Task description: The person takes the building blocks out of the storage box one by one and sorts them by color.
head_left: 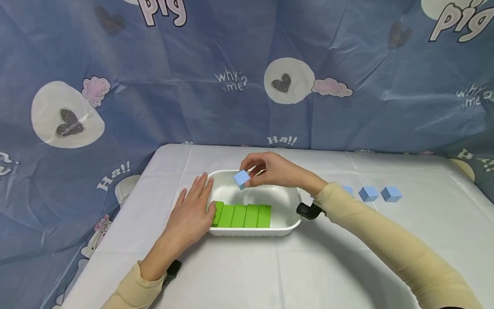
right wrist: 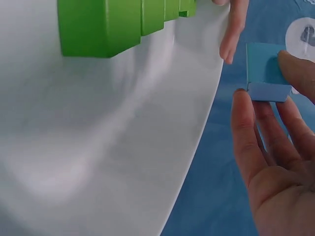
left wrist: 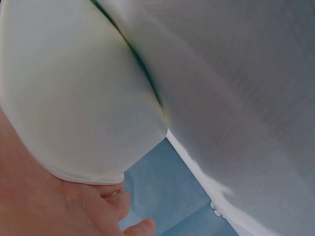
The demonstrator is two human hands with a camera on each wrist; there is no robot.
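Note:
A white oval-cornered tray (head_left: 283, 199) stands on the table, with a row of several green blocks (head_left: 239, 216) along its near side. Over the far left part of the tray, my right hand (head_left: 275, 169) pinches a light blue cube (head_left: 242, 178) between thumb and fingers. In the right wrist view the blue cube (right wrist: 268, 71) is held at the fingertips, beyond the tray's rim (right wrist: 199, 142). My left hand (head_left: 193, 212) lies with extended fingers along the tray's left end, its thumb near the leftmost green block. The left wrist view shows this hand (left wrist: 74, 209) against the tray's outer wall (left wrist: 83, 93).
To the right of the tray, two blue cubes (head_left: 368, 193) (head_left: 391, 194) sit in line on the white cloth (head_left: 247, 270). Another blue cube (head_left: 347, 189) is partly hidden by my right forearm. A blue printed curtain (head_left: 239, 116) hangs behind the table.

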